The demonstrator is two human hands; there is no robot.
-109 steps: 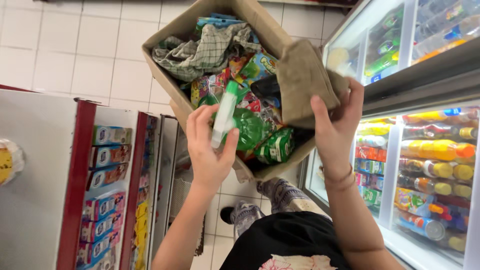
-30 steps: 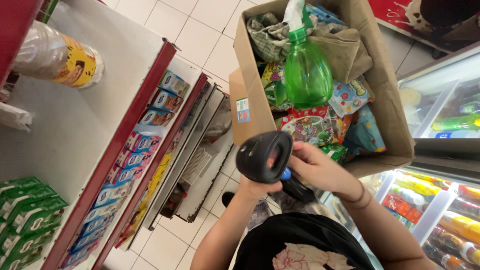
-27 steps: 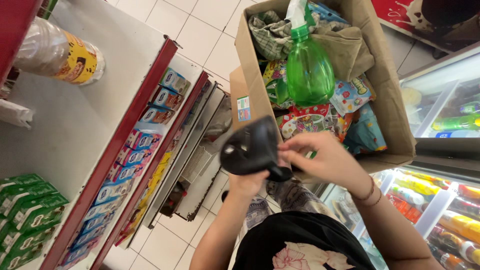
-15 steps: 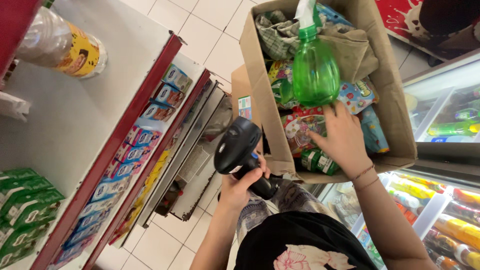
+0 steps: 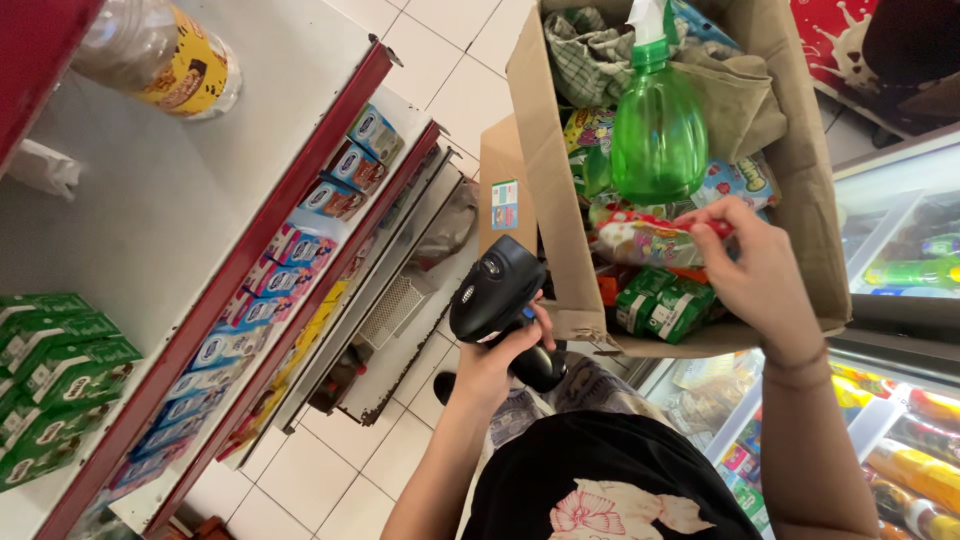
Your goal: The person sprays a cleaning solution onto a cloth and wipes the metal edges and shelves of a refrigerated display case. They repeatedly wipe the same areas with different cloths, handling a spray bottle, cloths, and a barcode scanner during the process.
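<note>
1. Head view: your left hand (image 5: 500, 365) wraps its fingers around the black handheld barcode scanner (image 5: 497, 297), just beside the brown cardboard box (image 5: 545, 180).
2. Your right hand (image 5: 757, 275) reaches inside the box, fingers pinching a red-and-white snack packet (image 5: 640, 240) below the green plastic spray bottle (image 5: 658, 130).

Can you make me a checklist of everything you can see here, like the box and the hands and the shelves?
Surface: white tiled floor; grey shelf top.
Job's things: black handheld scanner; red snack packet; brown cardboard box.
Clutter: green spray bottle, checked cloth, green packets in the box.
Grippers: left hand grips the scanner; right hand pinches the packet.
Cables: nothing seen.
Surroundings: shelves of small cartons; drinks fridge.
</note>
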